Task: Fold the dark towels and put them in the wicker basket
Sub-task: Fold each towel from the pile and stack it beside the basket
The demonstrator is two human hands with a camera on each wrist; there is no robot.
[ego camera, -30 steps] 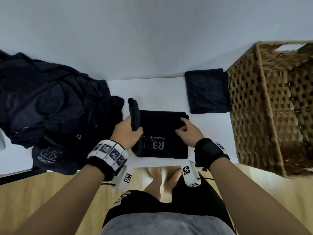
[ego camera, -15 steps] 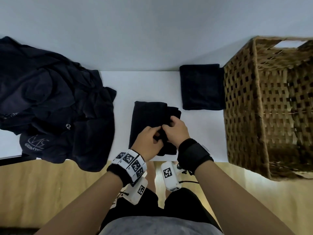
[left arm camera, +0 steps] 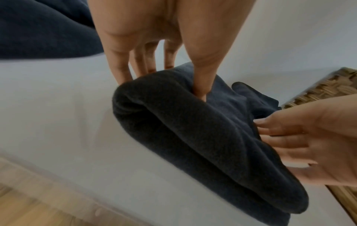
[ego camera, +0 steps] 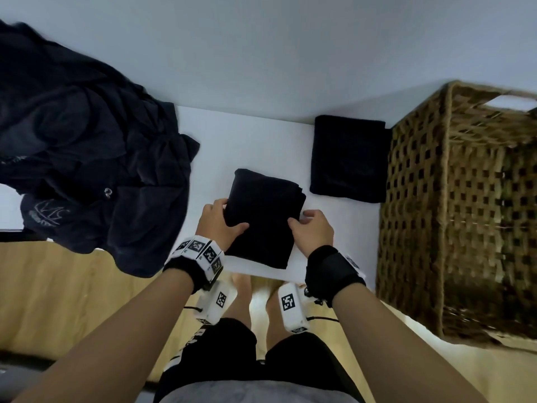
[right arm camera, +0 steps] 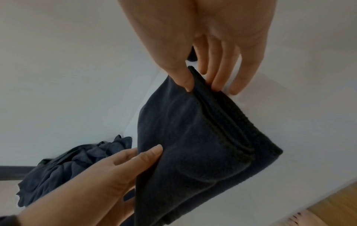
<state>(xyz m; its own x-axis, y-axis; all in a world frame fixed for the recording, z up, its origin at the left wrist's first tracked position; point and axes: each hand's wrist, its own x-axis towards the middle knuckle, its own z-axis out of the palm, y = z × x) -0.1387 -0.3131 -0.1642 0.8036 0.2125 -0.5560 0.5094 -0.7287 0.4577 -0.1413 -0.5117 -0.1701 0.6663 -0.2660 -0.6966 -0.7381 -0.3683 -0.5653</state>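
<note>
A folded dark towel (ego camera: 263, 216) (left arm camera: 203, 134) (right arm camera: 193, 137) lies near the front of the white table (ego camera: 255, 144). My left hand (ego camera: 219, 221) (left arm camera: 160, 67) pinches its left edge, thumb on top and fingers beneath. My right hand (ego camera: 311, 228) (right arm camera: 204, 76) pinches the right edge between thumb and fingers. A second folded dark towel (ego camera: 347, 158) lies flat at the back right, beside the wicker basket (ego camera: 462, 205). The basket's inside is hidden from view.
A heap of dark unfolded cloth (ego camera: 87, 158) covers the table's left side and hangs over its front edge. The tall wicker basket stands at the table's right end. A pale wall runs behind the table. Wooden floor (ego camera: 58, 286) lies below.
The towel went from a wide flat shape with print showing to a narrower fold. Both hands met at its middle, then moved apart to its left and right edges.
</note>
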